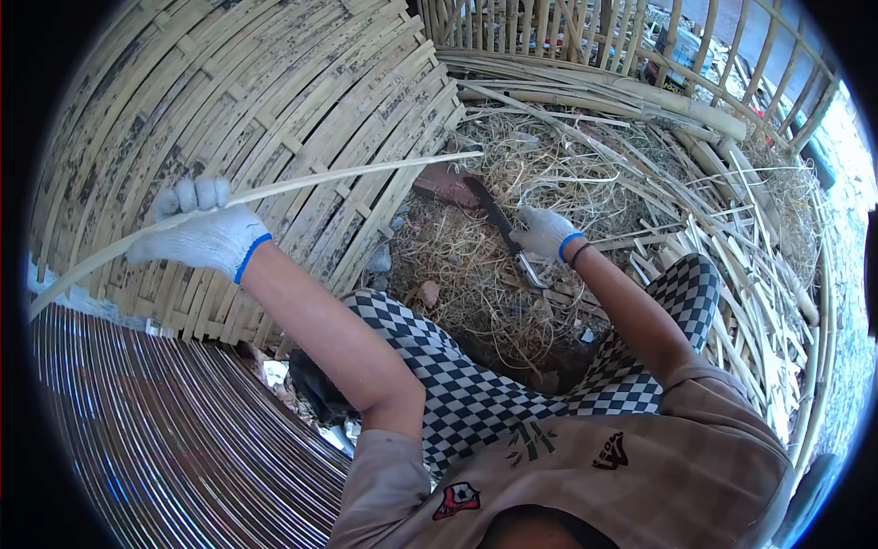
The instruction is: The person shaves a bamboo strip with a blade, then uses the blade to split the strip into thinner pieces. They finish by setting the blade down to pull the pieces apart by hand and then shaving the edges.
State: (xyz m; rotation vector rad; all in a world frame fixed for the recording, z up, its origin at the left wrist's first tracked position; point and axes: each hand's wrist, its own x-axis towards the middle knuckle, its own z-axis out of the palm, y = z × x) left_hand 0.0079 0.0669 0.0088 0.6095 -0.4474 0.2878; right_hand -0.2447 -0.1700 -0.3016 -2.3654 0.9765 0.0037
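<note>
A long, pale bamboo strip (343, 171) runs from the left edge to the middle of the view. My left hand (203, 224), in a white glove with a blue cuff, is closed around it over a woven bamboo panel (302, 110). My right hand (546, 232), gloved the same way, is beside a long dark-bladed knife (498, 222) lying on the shavings. Its fingers are curled near the knife, but whether they touch it or hold anything cannot be made out. A flat reddish-brown block (446, 186) lies under the knife's tip.
Bamboo shavings (476, 274) cover the ground between my legs. Split strips (754, 302) are piled at the right. Thick bamboo poles (677, 108) lie along a bamboo fence (585, 37) at the back. Ridged sheeting (174, 430) spreads at the lower left.
</note>
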